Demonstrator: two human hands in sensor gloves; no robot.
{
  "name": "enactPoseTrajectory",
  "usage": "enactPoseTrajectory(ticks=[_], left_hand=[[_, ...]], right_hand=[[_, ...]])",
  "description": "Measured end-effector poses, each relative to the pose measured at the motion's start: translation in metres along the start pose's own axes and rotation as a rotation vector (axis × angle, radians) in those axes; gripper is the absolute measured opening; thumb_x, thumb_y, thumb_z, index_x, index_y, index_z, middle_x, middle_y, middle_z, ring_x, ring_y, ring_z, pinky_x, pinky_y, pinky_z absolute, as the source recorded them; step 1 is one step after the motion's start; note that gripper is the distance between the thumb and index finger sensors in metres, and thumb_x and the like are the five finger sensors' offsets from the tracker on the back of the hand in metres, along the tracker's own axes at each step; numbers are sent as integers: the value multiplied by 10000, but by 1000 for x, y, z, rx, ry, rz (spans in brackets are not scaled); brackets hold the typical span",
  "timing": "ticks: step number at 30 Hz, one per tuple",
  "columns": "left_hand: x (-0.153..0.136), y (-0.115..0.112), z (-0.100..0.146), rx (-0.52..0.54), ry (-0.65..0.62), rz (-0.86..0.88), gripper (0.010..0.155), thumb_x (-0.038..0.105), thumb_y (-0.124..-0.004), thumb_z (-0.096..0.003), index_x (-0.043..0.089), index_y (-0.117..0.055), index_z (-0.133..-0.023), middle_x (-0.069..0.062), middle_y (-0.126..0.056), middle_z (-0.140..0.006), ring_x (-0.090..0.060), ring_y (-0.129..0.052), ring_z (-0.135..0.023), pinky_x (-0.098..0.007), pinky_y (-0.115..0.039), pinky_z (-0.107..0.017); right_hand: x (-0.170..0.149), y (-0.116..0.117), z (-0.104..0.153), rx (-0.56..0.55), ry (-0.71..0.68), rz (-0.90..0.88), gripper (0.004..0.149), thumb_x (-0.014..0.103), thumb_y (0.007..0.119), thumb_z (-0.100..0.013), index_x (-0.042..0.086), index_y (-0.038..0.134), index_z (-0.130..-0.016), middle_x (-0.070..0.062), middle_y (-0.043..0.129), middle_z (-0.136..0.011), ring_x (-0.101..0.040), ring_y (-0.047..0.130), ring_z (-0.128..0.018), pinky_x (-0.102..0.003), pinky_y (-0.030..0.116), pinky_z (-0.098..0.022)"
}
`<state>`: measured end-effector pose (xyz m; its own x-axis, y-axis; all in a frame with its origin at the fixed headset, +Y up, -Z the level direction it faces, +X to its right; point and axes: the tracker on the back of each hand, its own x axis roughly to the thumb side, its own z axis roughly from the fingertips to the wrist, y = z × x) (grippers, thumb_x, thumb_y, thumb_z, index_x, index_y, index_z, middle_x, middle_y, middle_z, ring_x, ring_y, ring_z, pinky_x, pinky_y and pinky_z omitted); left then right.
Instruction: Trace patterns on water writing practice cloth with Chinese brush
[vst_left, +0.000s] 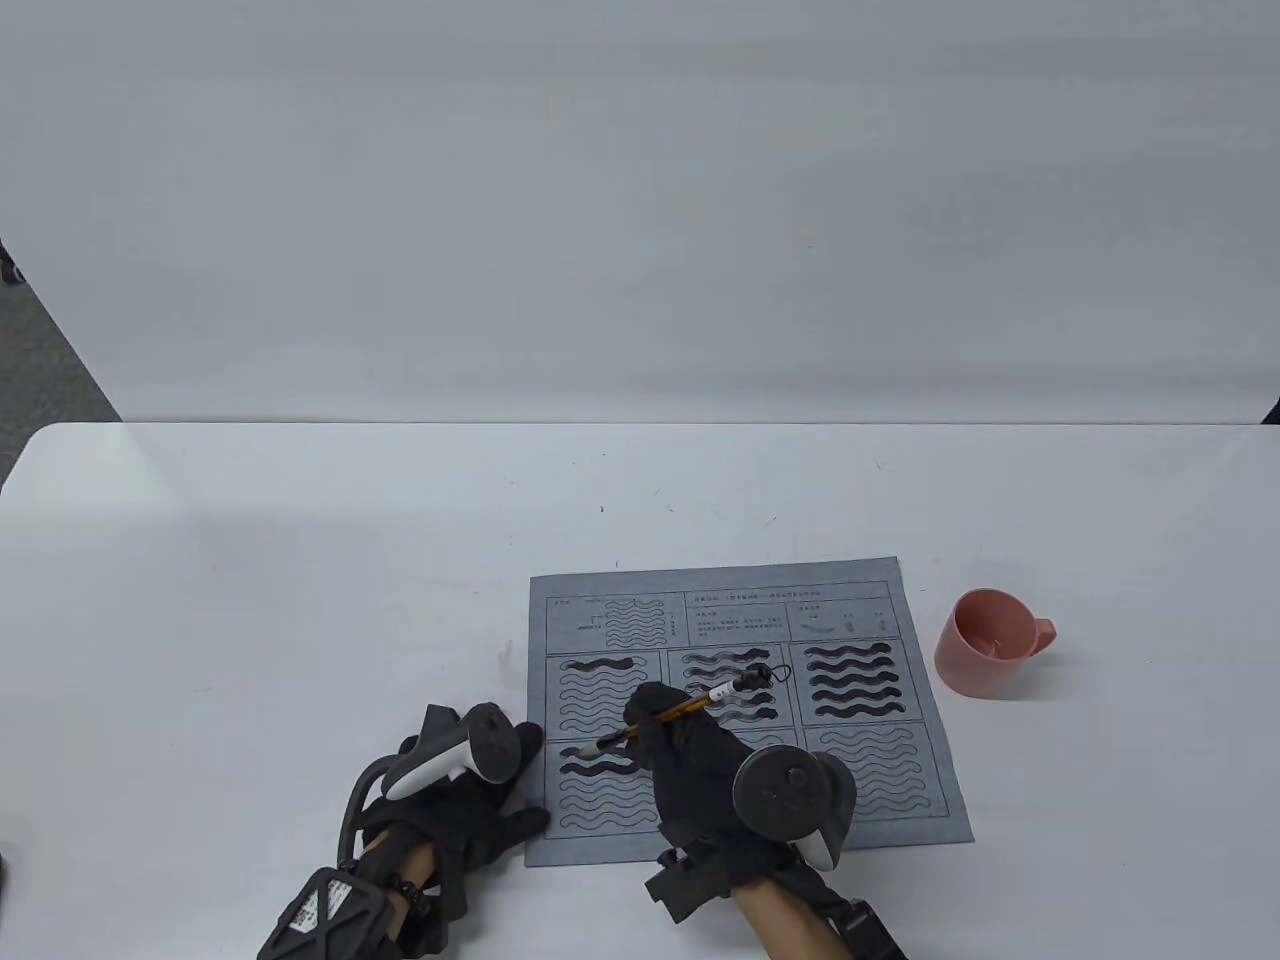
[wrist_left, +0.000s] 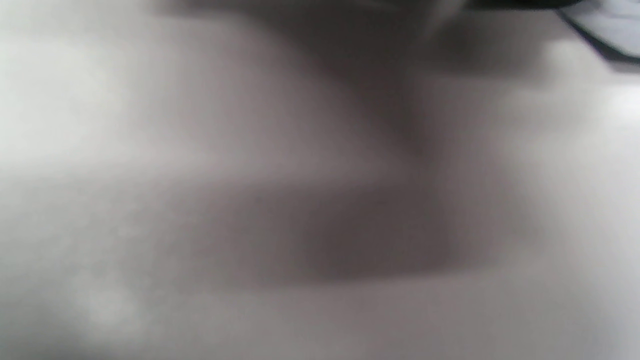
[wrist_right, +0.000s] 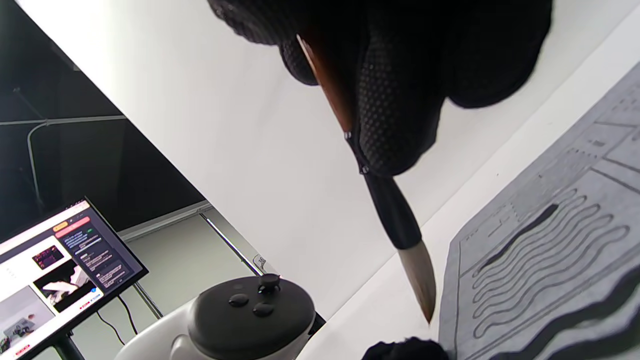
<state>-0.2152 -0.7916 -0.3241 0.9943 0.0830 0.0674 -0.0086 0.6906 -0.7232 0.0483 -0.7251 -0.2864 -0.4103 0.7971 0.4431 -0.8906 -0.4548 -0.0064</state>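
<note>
The grey water writing cloth (vst_left: 740, 710) lies flat on the white table (vst_left: 300, 560), near the front edge and a little right of centre, with a pink cup (vst_left: 985, 655) just beyond its right side. Six panels of wavy outlines sit below a header strip. By the dark strokes, the far right panel looks nearly filled with about five waves, the far middle panel carries several, the far left panel shows only its top wave, and the near left panel has one or two. The near middle panel is largely hidden by the hand and the near right panel looks untouched. The job seems roughly a third to halfway done, with most of the left panels and the near row left to trace.

The right hand (vst_left: 700, 760) pinches the Chinese brush (vst_left: 680, 712) partway along its brown shaft; in the right wrist view the pale bristle tip (wrist_right: 419, 280) hangs at the cloth's left edge, and whether it touches cannot be told. The left hand (vst_left: 470, 800) rests palm down, fingers spread, at the cloth's near left corner, seemingly steadying it; its own wrist view is only blur.

The header holds small printed characters, too fine to read. A monitor (wrist_right: 65, 260) in the right wrist view shows illegible text. No brand is legible
</note>
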Motion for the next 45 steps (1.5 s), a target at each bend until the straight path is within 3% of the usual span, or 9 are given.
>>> enactPoseTrajectory(ticks=[7, 13, 16, 23, 45], left_hand=[[1, 0, 0, -7, -1, -3, 856, 718, -509, -412, 575, 156, -931, 125, 329, -1004, -345, 306, -944, -620, 81, -707], [1, 0, 0, -11, -3, -2, 860, 715, -516, -417, 572, 155, -934, 121, 328, -1006, -347, 306, -944, -622, 79, -707], [1, 0, -1, -13, -3, -3, 862, 715, -517, -416, 571, 155, -935, 120, 329, -1005, -348, 306, -944, -622, 80, -706], [1, 0, -1, -12, -2, -4, 860, 716, -515, -414, 574, 157, -932, 122, 330, -1004, -347, 306, -943, -622, 80, -706], [0, 0, -1, -9, 0, -6, 860, 717, -513, -412, 573, 157, -932, 122, 328, -1005, -345, 305, -945, -621, 79, -708]], right_hand=[[6, 10, 1, 88, -59, 90, 413, 228, 619, -539, 61, 636, -917, -202, 821, -908, -334, 980, -642, -596, 762, -525], [8, 10, 1, 89, -45, 30, 412, 234, 609, -539, 88, 626, -924, -210, 791, -934, -356, 955, -674, -621, 739, -540], [6, 14, 1, 160, -36, 1, 413, 231, 605, -551, 71, 613, -931, -200, 785, -943, -375, 945, -689, -632, 730, -543], [7, 15, 2, 113, -81, 86, 409, 237, 604, -534, 78, 631, -910, -181, 816, -907, -349, 964, -650, -614, 753, -530], [6, 21, 2, 169, -59, 107, 417, 233, 611, -528, 80, 636, -916, -185, 821, -920, -343, 975, -672, -591, 767, -529]])
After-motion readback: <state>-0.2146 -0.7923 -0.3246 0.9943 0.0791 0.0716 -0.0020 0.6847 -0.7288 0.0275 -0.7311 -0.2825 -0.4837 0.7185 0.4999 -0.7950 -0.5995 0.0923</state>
